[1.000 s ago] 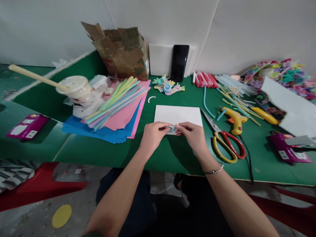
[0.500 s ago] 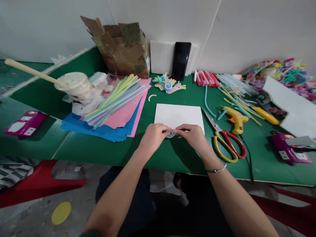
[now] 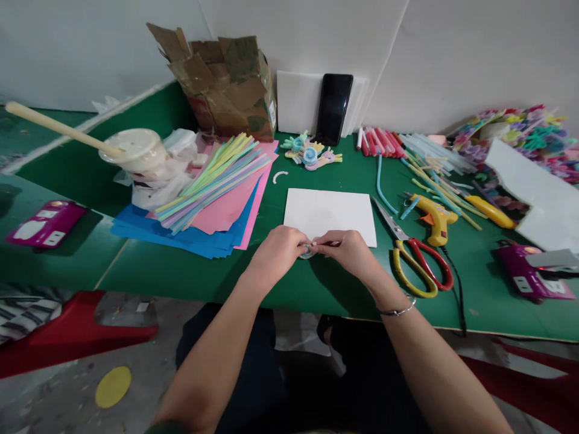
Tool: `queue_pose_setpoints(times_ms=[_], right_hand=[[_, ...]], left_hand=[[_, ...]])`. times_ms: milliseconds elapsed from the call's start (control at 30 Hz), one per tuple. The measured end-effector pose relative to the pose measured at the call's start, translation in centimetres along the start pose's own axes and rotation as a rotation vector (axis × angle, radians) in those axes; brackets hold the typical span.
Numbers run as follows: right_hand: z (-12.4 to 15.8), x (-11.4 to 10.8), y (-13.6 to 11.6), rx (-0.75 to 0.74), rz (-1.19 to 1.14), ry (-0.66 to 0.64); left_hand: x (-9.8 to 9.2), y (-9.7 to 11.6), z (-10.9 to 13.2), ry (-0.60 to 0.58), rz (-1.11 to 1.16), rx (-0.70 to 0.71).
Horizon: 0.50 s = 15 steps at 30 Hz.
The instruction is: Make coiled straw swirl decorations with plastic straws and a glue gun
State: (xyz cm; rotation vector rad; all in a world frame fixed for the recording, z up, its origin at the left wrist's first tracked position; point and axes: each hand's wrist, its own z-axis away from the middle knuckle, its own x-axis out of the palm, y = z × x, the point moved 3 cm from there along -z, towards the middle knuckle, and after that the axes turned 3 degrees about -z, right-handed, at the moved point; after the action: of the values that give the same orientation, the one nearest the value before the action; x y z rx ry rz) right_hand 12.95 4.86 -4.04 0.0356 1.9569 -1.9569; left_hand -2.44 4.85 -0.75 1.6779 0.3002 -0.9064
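Observation:
Between both sets of fingertips is a small curled pipe cleaner point(image 3: 307, 254), pale blue and white, partly covered by the fingers. My left hand point(image 3: 279, 253) pinches it from the left, and my right hand point(image 3: 347, 250) pinches it from the right. They meet over the near edge of a white board point(image 3: 328, 211) lying flat on the green table point(image 3: 217, 280). Beyond the board rests a cluster of coiled pastel pipe-cleaner shapes point(image 3: 310, 157). A short white curved piece point(image 3: 280, 176) lies to its left.
Right of the board are scissors point(image 3: 409, 256) with red and yellow handles, and a yellow glue gun point(image 3: 434, 218) with a cord. To the left, pipe cleaners point(image 3: 215, 181) lie on coloured sheets point(image 3: 181, 241). A cardboard box point(image 3: 230, 90) and a phone point(image 3: 335, 108) stand behind.
The curled pipe cleaner has shifted slightly left and toward me between the fingertips. Both hands keep their pinch; the view has tilted a little.

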Motion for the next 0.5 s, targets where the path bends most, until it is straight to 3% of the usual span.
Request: queue_pose_setpoints(times_ms=[333, 400, 500], right_hand=[[0.2, 0.3, -1.1, 0.035, -0.026, -0.040], [0.2, 0.1, -1.2, 0.050, -0.065, 0.002], [0.1, -0.4, -1.3, 0.087, -0.165, 0.125]], left_hand=[[-0.9, -0.1, 0.2, -0.100, 0.095, -0.069], [-1.3, -0.2, 0.1, -0.059, 0.168, -0.114], [-1.8, -0.4, -0.2, 0.131, 0.350, -0.204]])
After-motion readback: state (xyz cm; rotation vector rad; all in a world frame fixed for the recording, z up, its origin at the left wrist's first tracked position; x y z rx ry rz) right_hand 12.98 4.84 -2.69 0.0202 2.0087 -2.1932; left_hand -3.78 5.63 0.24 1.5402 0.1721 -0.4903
